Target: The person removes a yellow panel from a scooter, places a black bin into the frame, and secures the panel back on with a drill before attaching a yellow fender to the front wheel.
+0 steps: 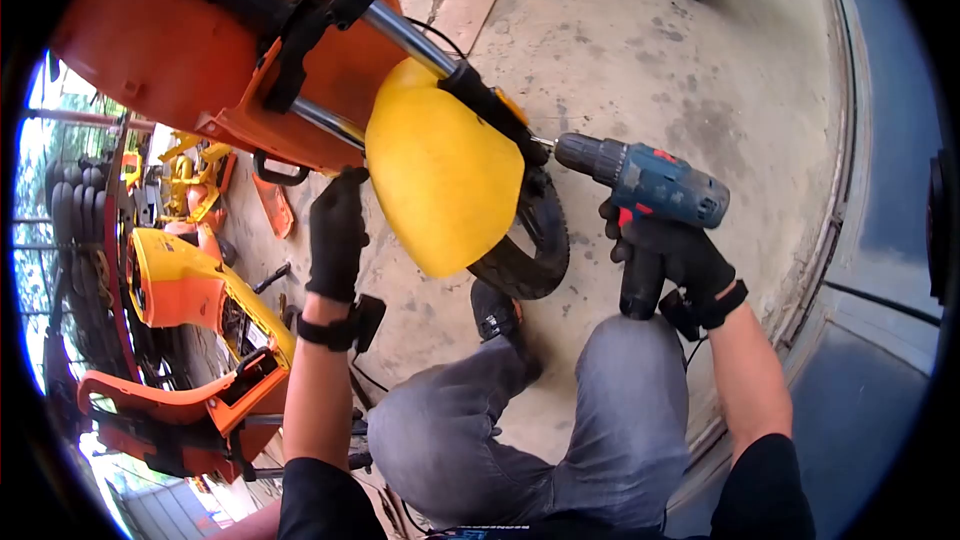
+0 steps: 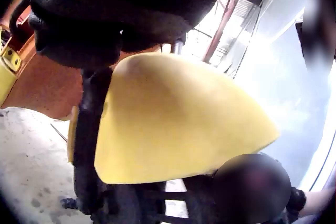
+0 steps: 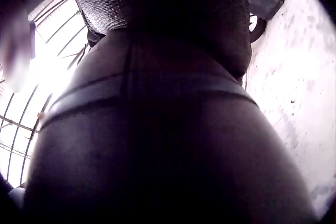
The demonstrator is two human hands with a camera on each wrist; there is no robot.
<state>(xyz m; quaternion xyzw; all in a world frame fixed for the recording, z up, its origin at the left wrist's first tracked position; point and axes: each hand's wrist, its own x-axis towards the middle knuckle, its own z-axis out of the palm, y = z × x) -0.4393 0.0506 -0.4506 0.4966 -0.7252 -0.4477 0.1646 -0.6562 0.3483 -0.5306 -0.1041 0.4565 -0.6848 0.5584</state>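
My right hand [image 1: 680,250], in a black glove, grips the handle of a blue and black cordless drill [image 1: 668,185]. The drill points left, its bit [image 1: 543,143] right at the lower end of a black fork leg [image 1: 490,105]. In the right wrist view the glove [image 3: 210,19] shows above a large dark shape. My gloved left hand [image 1: 338,240] is at the left edge of a yellow front fender [image 1: 440,175]. In the left wrist view its bunched fingers [image 2: 79,45] overlap the top of a fork leg [image 2: 89,129]; I cannot tell whether they grip it.
An orange motorcycle body [image 1: 160,40] stands above the fork, over a black front tyre [image 1: 530,265]. Yellow and orange body parts [image 1: 190,285] lie at the left beside stacked tyres [image 1: 80,210]. A blue wall [image 1: 890,140] runs along the right. My knees [image 1: 635,360] are close below.
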